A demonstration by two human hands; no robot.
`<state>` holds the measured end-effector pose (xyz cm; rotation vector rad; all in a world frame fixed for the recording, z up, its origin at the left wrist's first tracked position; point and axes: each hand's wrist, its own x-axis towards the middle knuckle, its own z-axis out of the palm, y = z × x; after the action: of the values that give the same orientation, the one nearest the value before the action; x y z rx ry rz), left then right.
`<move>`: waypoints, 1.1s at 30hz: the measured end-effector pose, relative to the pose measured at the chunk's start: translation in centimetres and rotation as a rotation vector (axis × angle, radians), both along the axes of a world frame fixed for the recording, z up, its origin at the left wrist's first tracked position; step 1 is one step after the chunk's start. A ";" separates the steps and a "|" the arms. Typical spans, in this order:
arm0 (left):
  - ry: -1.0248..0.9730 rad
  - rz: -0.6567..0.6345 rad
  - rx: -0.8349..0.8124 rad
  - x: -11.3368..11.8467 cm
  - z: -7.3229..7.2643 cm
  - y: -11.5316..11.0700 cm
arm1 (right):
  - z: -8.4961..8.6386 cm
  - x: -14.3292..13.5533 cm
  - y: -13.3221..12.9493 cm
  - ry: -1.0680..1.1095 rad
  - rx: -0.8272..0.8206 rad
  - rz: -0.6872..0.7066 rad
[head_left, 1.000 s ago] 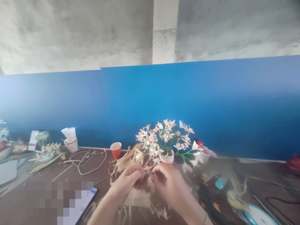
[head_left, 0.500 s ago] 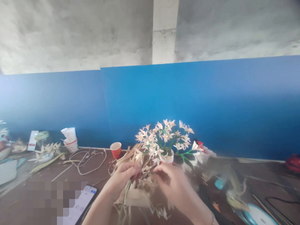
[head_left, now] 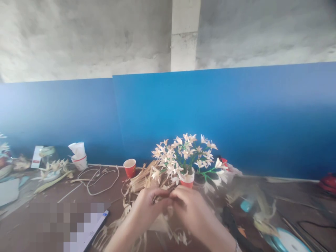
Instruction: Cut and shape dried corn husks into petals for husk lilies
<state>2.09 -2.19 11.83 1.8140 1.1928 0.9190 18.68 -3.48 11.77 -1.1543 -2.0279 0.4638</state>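
My left hand (head_left: 151,206) and my right hand (head_left: 190,206) meet at the fingertips low in the middle of the view, both closed in a pinch. What they hold is hidden by the fingers; a small pale bit shows just below them, and I cannot tell whether it is gripped. Right behind the hands stands a red and white paper cup (head_left: 187,182) filled with white handmade flowers (head_left: 186,153) on green stems. Dried husk strips (head_left: 143,179) lie heaped behind my left hand. Loose white flower pieces (head_left: 181,238) rest beneath my hands.
A red paper cup (head_left: 130,169) and a looped white cable (head_left: 103,192) are at left. A phone (head_left: 90,232) lies at front left. Dark-handled scissors or a similar tool (head_left: 233,224) and a blue and white roll (head_left: 291,241) lie at right. A blue partition (head_left: 223,115) closes the back.
My hands have come together; my left hand has moved right and slightly down. The green stem seen under my left hand earlier is hidden now.
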 end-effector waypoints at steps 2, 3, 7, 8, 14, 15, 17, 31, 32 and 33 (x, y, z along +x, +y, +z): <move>-0.012 0.001 -0.073 0.1 -0.7 0.5 | 0.3 0.0 -0.3 -0.021 -0.025 -0.037; -0.018 -0.003 -0.096 0.0 -0.9 0.7 | 0.3 0.0 -0.3 -0.027 -0.033 -0.046; -0.007 -0.006 -0.113 -0.2 -1.4 1.0 | 0.3 0.2 -0.2 -0.046 -0.014 -0.006; -0.005 -0.007 -0.109 -0.3 -1.4 1.1 | 0.3 0.2 -0.2 -0.051 -0.005 -0.001; -0.103 -0.021 -0.149 -0.4 -1.2 1.3 | 0.0 0.8 0.3 -0.035 0.062 -0.030; -0.129 -0.023 -0.168 -0.4 -1.2 1.3 | -0.1 0.9 0.4 -0.033 0.077 -0.032; -0.192 -0.052 -0.202 -0.4 -1.2 1.3 | -0.1 1.0 0.4 -0.031 0.089 -0.038; -0.407 -0.176 -0.392 -0.1 -1.2 1.3 | 0.5 0.9 -0.1 0.002 0.084 -0.026; -0.402 -0.176 -0.393 -0.1 -1.2 1.3 | 0.5 1.0 -0.1 0.001 0.088 -0.028; -0.393 -0.175 -0.396 -0.1 -1.2 1.3 | 0.5 1.0 -0.2 -0.002 0.091 -0.029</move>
<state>1.98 -0.85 10.68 1.3231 0.8778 0.8227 19.69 -3.63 12.23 -1.1272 -2.0102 0.3526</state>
